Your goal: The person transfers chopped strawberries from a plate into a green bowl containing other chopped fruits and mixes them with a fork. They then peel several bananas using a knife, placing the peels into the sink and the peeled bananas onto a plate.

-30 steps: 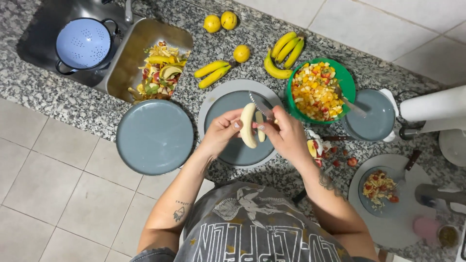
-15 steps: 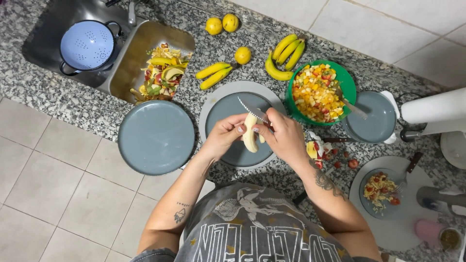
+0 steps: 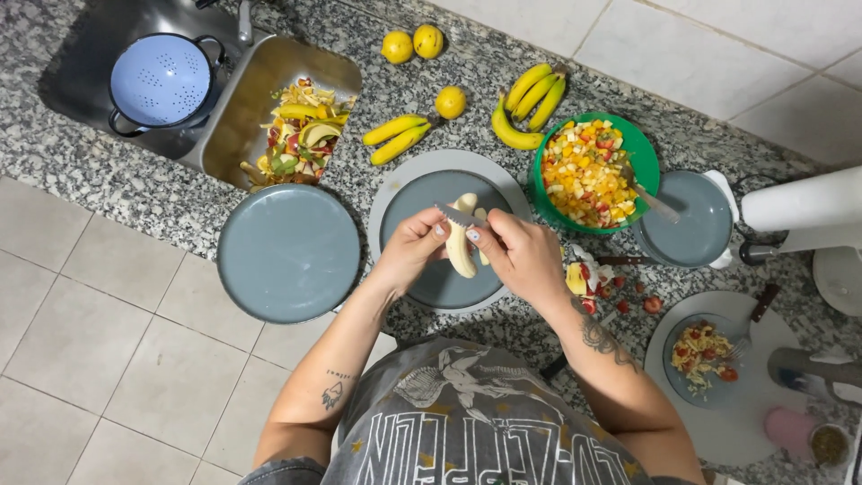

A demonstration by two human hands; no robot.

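Note:
My left hand (image 3: 409, 250) grips a peeled banana (image 3: 461, 253) and holds it upright over a dark grey plate (image 3: 440, 289), which rests on a wider pale grey plate (image 3: 386, 199). My right hand (image 3: 523, 256) is closed on a small knife (image 3: 454, 215). The blade points left and lies across the banana's upper end. A second strip of banana shows between my two hands.
A big grey plate (image 3: 287, 253) lies to the left. A metal tray of peels (image 3: 296, 135) and a blue colander (image 3: 162, 81) sit in the sink. Behind are whole bananas (image 3: 530, 99), yellow fruits (image 3: 413, 43), a green bowl of fruit salad (image 3: 585, 175) and a grey bowl (image 3: 687, 223).
The banana has swung from tilted to nearly upright. The knife blade has come down onto its upper end. Both hands stayed over the dark plate.

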